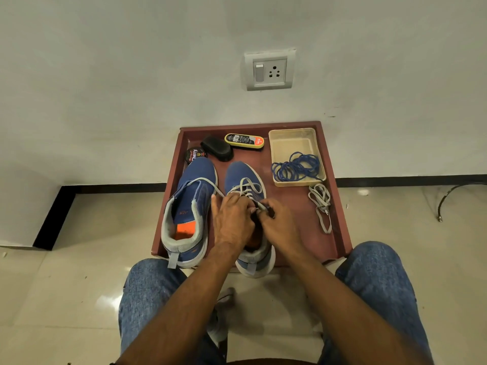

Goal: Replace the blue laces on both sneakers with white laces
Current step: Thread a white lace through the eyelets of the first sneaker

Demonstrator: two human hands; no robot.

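Right sneaker, part-laced white, on red tray on tiled floor by white wall. Both hands over its tongue: left hand curled on the lace, right hand pinching lace end. Left sneaker beside. Blue laces in tub far right.

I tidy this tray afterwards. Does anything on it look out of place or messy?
Little. The blue laces spill over the near rim of the plastic tub, and a spare white lace lies loose on the tray beside it. Nothing looks damaged.
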